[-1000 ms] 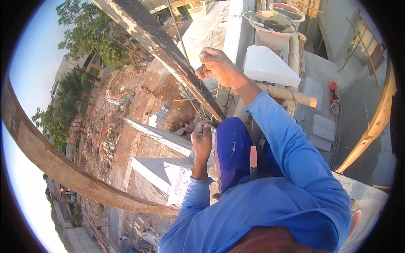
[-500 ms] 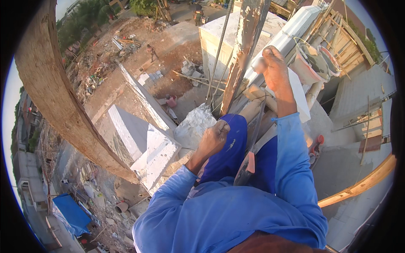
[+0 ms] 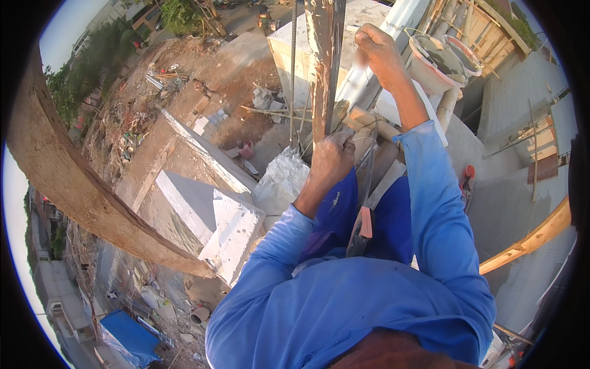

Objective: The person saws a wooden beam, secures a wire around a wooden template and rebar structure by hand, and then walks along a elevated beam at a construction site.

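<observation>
My left hand (image 3: 332, 157) is closed in a fist in front of my knees, just below the foot of a weathered wooden post (image 3: 321, 67). Higher and to the right, my right hand (image 3: 382, 56) is raised with its fingers curled tight beside a long white beam (image 3: 402, 24). A faint thin strand shows near my left fist; what either hand pinches is too small to make out. Between my blue-clad legs lies a long, narrow-bladed tool (image 3: 366, 222) with a salmon-coloured end piece, touched by neither hand.
Two mortar-smeared buckets (image 3: 435, 64) stand right of my right hand. White blocks (image 3: 232, 230) and a crumpled pale sack (image 3: 284, 178) lie to the left. A thick timber (image 3: 80, 178) crosses the left side. People (image 3: 245, 149) are on the rubble-strewn ground far below.
My left fist has moved up and forward, away from my knee toward the post. My right fist stays raised and closed, sitting further left and higher as the view shifts.
</observation>
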### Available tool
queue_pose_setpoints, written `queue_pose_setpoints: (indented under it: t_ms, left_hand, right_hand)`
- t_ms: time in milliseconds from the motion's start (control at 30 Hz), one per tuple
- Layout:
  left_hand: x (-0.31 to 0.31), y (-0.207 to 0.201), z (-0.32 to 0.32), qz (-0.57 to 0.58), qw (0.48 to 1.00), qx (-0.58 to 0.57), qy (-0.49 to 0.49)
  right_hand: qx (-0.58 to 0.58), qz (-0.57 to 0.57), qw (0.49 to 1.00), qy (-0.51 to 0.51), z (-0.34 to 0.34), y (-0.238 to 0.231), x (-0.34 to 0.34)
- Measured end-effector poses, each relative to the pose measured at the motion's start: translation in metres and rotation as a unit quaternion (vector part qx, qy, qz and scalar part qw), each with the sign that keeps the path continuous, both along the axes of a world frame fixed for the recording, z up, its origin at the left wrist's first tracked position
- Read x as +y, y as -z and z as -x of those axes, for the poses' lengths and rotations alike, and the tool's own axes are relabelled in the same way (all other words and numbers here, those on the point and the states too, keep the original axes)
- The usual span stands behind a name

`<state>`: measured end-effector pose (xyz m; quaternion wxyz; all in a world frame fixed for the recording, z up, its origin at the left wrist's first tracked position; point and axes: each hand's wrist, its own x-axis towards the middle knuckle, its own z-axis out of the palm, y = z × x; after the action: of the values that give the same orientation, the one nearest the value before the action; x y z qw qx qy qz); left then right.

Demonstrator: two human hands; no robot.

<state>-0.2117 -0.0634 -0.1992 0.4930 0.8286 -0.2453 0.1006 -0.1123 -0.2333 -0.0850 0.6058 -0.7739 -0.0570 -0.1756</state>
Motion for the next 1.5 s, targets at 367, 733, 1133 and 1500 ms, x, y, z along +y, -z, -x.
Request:
queue_pose_setpoints:
  t_ms: [367, 733, 1133, 1500]
  left_hand:
    - [0.025, -0.064, -0.13, 0.232, 0.953, 0.193, 0.023]
    - [0.018, -0.083, -0.159, 0.245, 0.951, 0.167, 0.091]
    - [0.055, -0.117, -0.057, -0.102, 0.964, -0.212, -0.123]
    - [0.081, -0.098, -0.033, 0.03, 0.975, -0.139, -0.168]
  right_hand:
    - [-0.036, -0.098, 0.994, -0.014, -0.031, 0.019, 0.024]
    - [-0.064, -0.172, 0.982, -0.034, -0.029, 0.004, 0.032]
    - [0.088, -0.31, 0.946, -0.044, -0.023, 0.022, 0.048]
    - [0.095, -0.265, 0.959, -0.012, -0.051, 0.043, 0.055]
